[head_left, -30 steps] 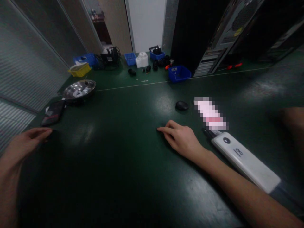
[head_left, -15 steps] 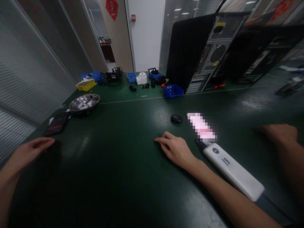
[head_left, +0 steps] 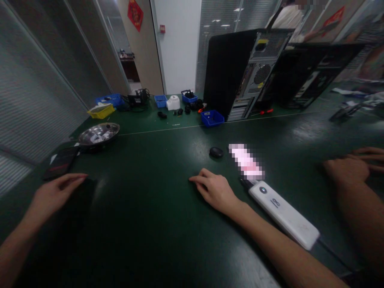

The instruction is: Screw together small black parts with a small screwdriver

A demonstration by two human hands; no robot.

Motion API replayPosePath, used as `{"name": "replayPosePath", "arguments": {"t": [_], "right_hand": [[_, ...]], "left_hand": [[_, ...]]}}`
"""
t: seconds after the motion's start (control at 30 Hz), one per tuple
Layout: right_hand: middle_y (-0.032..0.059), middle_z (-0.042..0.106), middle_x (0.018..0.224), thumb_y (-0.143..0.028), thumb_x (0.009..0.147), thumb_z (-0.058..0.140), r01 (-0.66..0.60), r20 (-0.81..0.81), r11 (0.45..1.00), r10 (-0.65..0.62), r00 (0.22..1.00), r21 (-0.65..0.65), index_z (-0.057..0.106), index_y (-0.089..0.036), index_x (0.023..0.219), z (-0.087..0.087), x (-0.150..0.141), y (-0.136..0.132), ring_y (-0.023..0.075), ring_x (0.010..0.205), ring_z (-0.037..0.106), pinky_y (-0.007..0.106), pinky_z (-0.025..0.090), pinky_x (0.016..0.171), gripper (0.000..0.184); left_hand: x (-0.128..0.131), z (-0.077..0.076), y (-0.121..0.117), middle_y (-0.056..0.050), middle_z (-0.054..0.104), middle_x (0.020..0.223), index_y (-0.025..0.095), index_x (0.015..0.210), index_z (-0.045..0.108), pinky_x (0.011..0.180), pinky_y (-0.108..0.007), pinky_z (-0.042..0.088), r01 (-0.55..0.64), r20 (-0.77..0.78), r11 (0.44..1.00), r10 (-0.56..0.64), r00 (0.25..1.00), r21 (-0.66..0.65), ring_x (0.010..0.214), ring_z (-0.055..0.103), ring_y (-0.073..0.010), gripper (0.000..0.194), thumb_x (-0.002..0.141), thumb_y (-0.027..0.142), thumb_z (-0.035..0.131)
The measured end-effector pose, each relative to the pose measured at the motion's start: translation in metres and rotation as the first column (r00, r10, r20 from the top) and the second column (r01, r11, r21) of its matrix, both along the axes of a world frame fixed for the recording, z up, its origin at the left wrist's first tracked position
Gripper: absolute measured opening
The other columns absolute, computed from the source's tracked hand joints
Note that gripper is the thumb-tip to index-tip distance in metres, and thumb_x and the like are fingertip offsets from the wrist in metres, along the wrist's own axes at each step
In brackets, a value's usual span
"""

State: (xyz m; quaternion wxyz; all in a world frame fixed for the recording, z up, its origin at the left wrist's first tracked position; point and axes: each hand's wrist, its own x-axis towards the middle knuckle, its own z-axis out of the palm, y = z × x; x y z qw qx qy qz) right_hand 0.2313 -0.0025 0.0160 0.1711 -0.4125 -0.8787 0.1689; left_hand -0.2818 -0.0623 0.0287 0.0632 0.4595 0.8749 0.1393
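My left hand (head_left: 57, 196) is held over the left side of the green table, its thumb and forefinger pressed together. Anything between those fingertips is too small to make out. The black phone-like slab (head_left: 61, 163) lies just beyond it. My right hand (head_left: 214, 190) is low over the middle of the table, fingers curled and thumb and forefinger meeting at the tips. Whether it pinches something thin, I cannot tell. Beyond it sits a black computer mouse (head_left: 216, 152). Right of my forearm lies a white handheld device (head_left: 283, 214) marked 18, with a cable.
A blurred-out bright phone-shaped thing (head_left: 246, 162) lies beyond the device. Another person's hands (head_left: 346, 172) rest at the right. A metal bowl (head_left: 112, 130) with white scraps stands left. Behind are a blue bin (head_left: 212, 119), a yellow tray (head_left: 101, 112) and a computer tower (head_left: 228, 76).
The view has shifted slightly, so the table things appear further left. My left hand has moved right, away from the black slab. My right hand keeps nearly the same pose.
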Motion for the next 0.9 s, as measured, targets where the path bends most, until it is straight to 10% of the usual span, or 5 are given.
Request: {"name": "replayPosePath", "arguments": {"t": [0.1,0.2,0.37,0.57,0.9], "right_hand": [[0.0037,0.064,0.113,-0.026,0.102,0.048,0.021,-0.017,1.0,-0.021,1.0,-0.001,0.067,-0.028,0.128,0.0,-0.001,-0.001,0.0139,0.085,0.065,0.028,0.049,0.077,0.032],[0.0035,0.065,0.109,-0.029,0.103,0.048,0.075,-0.052,0.997,-0.075,0.996,0.001,0.067,-0.027,0.125,-0.001,-0.002,0.0,0.0145,0.086,0.065,0.028,0.049,0.077,0.029],[0.0033,0.067,0.1,-0.033,0.101,0.051,0.237,-0.125,0.971,-0.232,0.965,0.027,0.07,-0.024,0.105,-0.001,-0.001,0.005,0.0164,0.085,0.065,0.028,0.048,0.078,0.021],[0.0019,0.066,0.09,-0.034,0.098,0.054,0.269,-0.181,0.963,-0.263,0.948,0.012,0.067,-0.022,0.093,-0.006,-0.001,0.011,0.0159,0.079,0.063,0.027,0.044,0.072,0.018],[0.0014,0.064,0.091,-0.034,0.096,0.056,0.134,-0.125,0.991,-0.134,0.983,-0.011,0.066,-0.022,0.091,-0.004,0.003,0.008,0.0144,0.074,0.059,0.027,0.042,0.07,0.016]], "left_hand": [[0.088,0.014,0.021,0.002,0.073,0.113,0.028,0.12,0.069,0.079,-0.027,0.052,0.385,0.277,0.923,-0.37,0.887,-0.001,0.096,0.068,-0.02,0.034,0.093,0.046,0.058],[0.182,0.02,0.039,-0.004,0.071,0.115,0.026,0.116,0.071,0.089,-0.034,0.052,0.704,0.333,0.69,-0.712,0.618,0.167,0.102,0.066,-0.0218,0.031,0.097,0.043,0.054],[0.274,0.001,0.06,-0.005,0.069,0.116,0.027,0.119,0.069,0.096,-0.036,0.051,0.845,0.316,0.405,-0.9,0.301,0.349,0.105,0.064,-0.0196,0.024,0.1,0.032,0.054],[0.282,-0.023,0.065,-0.004,0.066,0.121,0.028,0.126,0.062,0.089,-0.035,0.054,0.784,0.406,0.482,-0.855,0.323,0.391,0.102,0.064,-0.0192,0.029,0.099,0.036,0.058],[0.276,-0.023,0.063,-0.003,0.069,0.112,0.026,0.113,0.071,0.083,-0.034,0.053,0.773,0.33,0.5,-0.86,0.39,0.39,0.096,0.063,-0.018,0.02,0.095,0.033,0.065]]}}
